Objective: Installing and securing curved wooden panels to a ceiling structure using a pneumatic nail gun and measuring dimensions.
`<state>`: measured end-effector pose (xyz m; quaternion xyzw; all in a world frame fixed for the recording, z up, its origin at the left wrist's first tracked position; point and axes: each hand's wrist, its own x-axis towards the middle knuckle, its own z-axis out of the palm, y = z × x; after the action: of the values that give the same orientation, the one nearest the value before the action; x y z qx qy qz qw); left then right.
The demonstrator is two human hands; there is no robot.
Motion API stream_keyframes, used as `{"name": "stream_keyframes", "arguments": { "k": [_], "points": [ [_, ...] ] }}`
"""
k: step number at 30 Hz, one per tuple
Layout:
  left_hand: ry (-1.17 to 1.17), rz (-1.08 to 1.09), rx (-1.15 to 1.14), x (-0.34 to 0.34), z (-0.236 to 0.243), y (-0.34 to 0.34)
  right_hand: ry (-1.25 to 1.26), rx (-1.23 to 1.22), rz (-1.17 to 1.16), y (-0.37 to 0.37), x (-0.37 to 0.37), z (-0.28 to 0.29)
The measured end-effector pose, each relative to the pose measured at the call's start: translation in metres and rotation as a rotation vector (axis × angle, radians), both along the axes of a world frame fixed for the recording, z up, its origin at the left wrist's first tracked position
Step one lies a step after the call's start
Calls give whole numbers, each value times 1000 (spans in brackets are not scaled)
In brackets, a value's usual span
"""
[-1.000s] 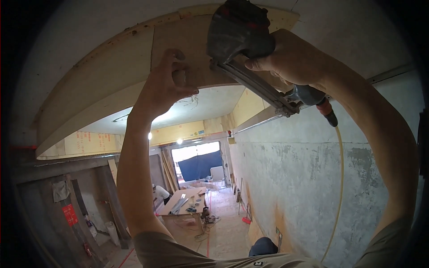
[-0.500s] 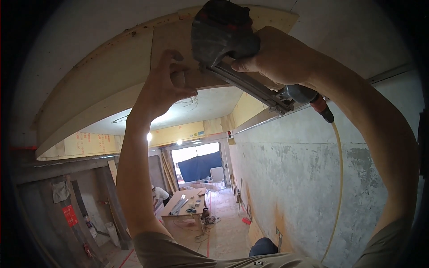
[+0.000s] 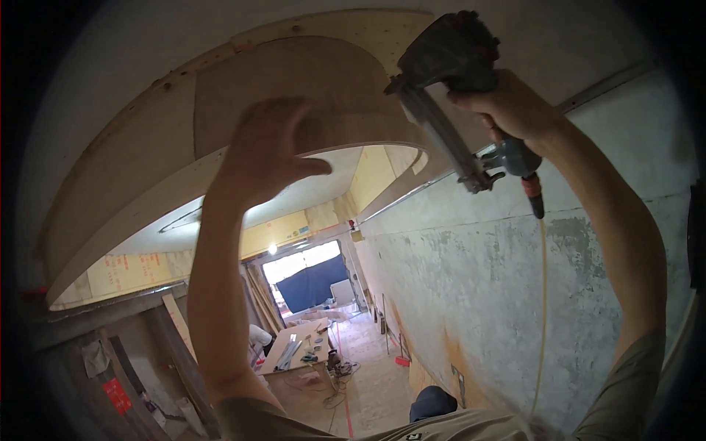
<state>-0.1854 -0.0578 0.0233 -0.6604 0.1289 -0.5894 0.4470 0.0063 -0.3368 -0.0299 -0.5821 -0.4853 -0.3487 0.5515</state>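
My right hand point(image 3: 507, 106) is wrapped round the handle of a dark pneumatic nail gun point(image 3: 448, 55), raised near the ceiling at the upper right. A thin yellow air hose point(image 3: 543, 316) hangs from the gun's lower end. The gun's nose is beside the right part of a curved plywood panel point(image 3: 323, 81), and I cannot tell whether it touches. My left hand point(image 3: 268, 151) is raised by the panel's lower edge, thumb and fingers spread apart. Nothing shows in that hand. Its fingers are slightly blurred, and contact with the wood is unclear.
Below stands a work table point(image 3: 294, 360) with metal strips and tools on it; cords lie beside it. Another person point(image 3: 259, 338) is at its left side. A patchy grey wall point(image 3: 485, 279) runs along the right. A dark blue sheet point(image 3: 312, 283) covers part of the far window.
The nail gun in my right hand has moved right, away from my left hand, uncovering more of the curved panel. My left hand has opened wider. The view has shifted.
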Motion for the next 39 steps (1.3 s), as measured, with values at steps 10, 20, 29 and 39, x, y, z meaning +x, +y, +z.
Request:
{"name": "stream_keyframes", "arguments": {
  "k": [10,20,29,39],
  "points": [
    [193,-105,-370,55,4,-29,151,-75,222,34,14,-6],
    [243,-142,-407,50,6,-32,168,-60,169,29,19,-10],
    [225,-106,-418,53,5,-35,267,-25,325,32,49,-10],
    [196,-114,-357,56,6,-28,273,-39,255,18,65,-13]
  ]
}}
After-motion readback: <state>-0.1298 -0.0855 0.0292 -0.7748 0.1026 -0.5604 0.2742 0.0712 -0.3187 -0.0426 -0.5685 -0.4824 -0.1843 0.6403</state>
